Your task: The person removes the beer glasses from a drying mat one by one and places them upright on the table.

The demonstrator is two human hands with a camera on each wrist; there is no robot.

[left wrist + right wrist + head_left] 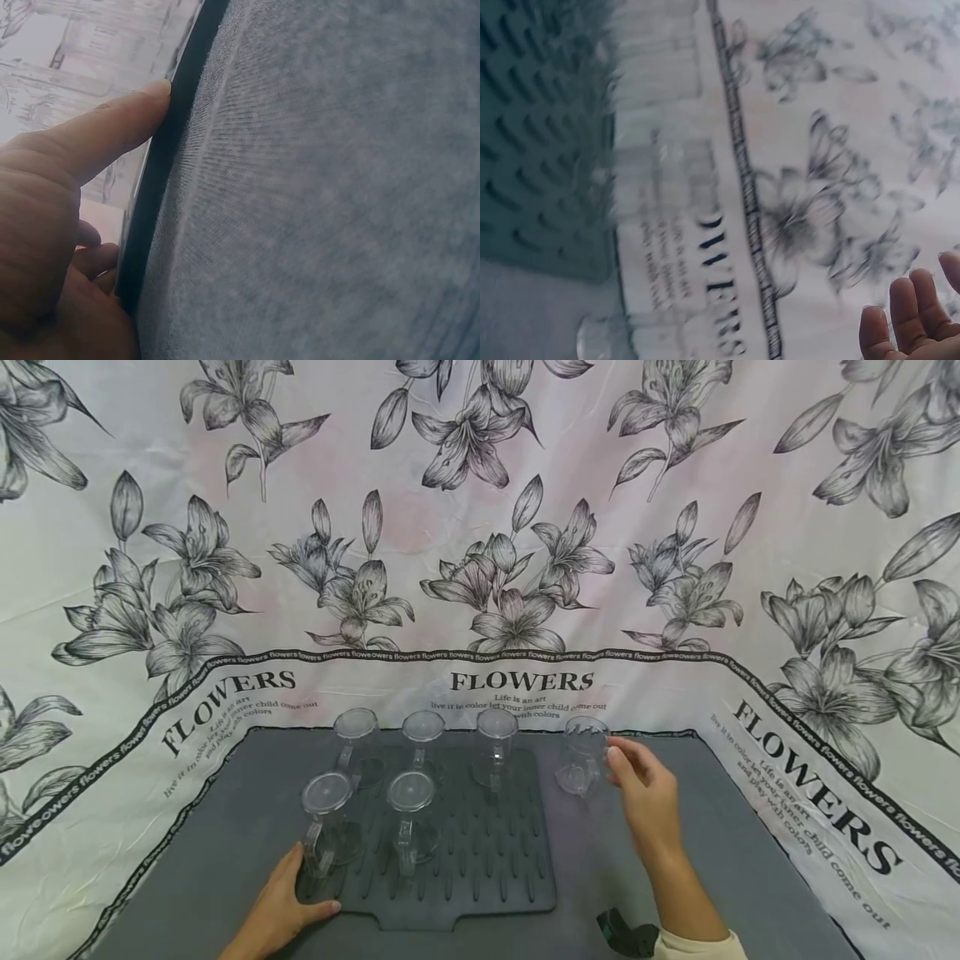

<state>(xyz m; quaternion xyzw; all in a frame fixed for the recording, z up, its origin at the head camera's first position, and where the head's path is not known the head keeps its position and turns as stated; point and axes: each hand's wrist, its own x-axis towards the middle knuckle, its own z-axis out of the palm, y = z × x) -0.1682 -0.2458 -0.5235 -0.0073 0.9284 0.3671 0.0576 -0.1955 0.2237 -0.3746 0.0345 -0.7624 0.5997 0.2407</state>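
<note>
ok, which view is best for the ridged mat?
Head: the ridged mat shows nearly whole, though cups cover parts. Left wrist gives only its dark edge, thumb of the left hand against it. Right wrist: just a cut-off, blurry ridged portion.

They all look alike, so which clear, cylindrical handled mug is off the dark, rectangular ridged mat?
The far-right clear mug, nearest the person's right hand: the other five mugs stand on the dark ridged mat.
</note>
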